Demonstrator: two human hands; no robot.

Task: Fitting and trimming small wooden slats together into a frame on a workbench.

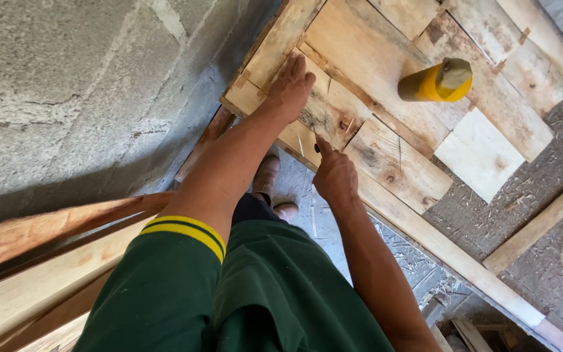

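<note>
Wooden bench (425, 228) (yellow cylinder (435, 83) nearby)

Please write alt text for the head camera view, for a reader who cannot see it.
A person's left hand presses flat on a board of a rough wooden panel, while the right hand grips the panel's near edge. A yellow cylinder lies on the panel; a grey block wall stands at left.

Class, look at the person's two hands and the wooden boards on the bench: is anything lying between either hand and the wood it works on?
Nothing visible. The left hand lies flat on a wooden board, and the right hand touches the board's near edge. The yellow cylinder lies apart, farther along the bench.
</note>
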